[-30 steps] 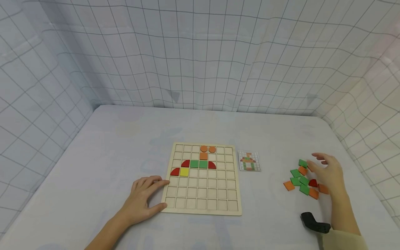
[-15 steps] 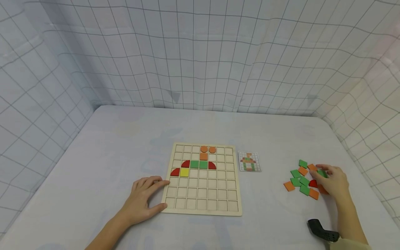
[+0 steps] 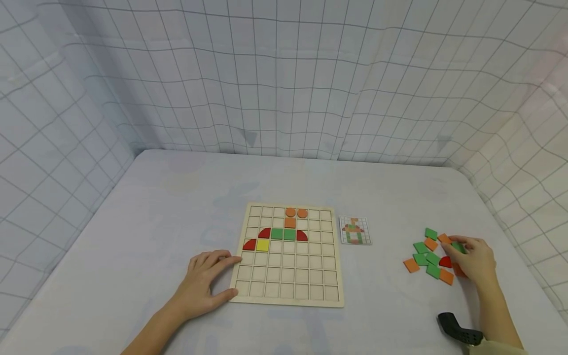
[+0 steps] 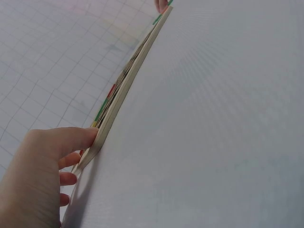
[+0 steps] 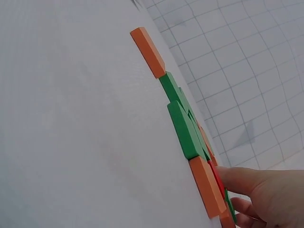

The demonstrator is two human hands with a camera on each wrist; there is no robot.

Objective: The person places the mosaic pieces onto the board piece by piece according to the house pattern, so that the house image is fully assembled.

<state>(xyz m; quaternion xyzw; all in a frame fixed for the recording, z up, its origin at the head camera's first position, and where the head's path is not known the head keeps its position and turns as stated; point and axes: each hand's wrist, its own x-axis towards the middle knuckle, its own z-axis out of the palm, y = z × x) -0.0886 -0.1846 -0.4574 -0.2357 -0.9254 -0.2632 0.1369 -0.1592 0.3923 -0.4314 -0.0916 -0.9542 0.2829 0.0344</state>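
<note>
In the head view, my left hand [image 3: 207,281] rests beside the wooden grid board [image 3: 275,291], thumb and index fingertip at its left edge. The thumb [image 4: 78,140] touches the board's edge in the left wrist view. My right hand [image 3: 476,257] is at the right side of a loose tile pile, its thumb and fingers around a green tile [image 3: 459,247]. That green tile [image 5: 230,205] shows tilted by the fingertips in the right wrist view. The thumb [image 5: 232,176] is right beside a red quarter-circle tile [image 3: 445,262]. An orange tile [image 3: 459,271] lies partly hidden under the hand.
On the board sit orange discs [image 3: 296,213], an orange square [image 3: 290,223], green squares [image 3: 283,234], a yellow square [image 3: 263,244] and red quarter-circles. A pattern card [image 3: 355,230] lies between board and pile. Several green and orange tiles [image 3: 411,266] lie loose around the right hand.
My right hand has come down and closer to me onto the pile's right side, where a green tile now shows between its thumb and fingers. The left hand has stayed at the board's edge.
</note>
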